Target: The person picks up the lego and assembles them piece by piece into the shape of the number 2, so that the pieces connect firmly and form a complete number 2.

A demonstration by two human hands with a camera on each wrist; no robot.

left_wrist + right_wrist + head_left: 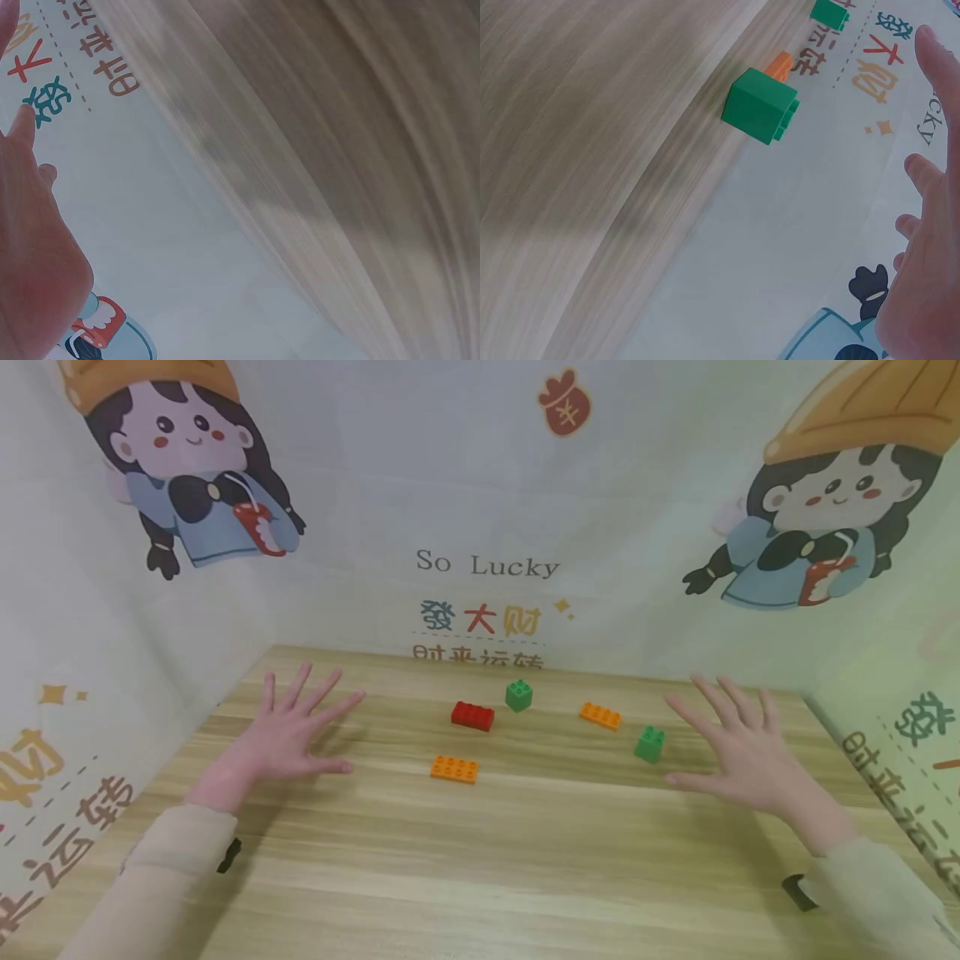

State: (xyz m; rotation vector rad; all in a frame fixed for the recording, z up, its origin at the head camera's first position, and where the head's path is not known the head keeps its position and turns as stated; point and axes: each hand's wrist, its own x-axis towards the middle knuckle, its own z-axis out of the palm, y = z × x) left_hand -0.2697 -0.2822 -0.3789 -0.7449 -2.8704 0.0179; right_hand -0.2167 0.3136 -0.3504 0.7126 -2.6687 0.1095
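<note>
Pale printed cloth [352, 527] backs the wooden table [525, 877] bearing five bricks [472, 718].

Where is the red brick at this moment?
In the head view, the red brick lies far back on the table, left of a green brick and beyond the left orange brick.
</note>
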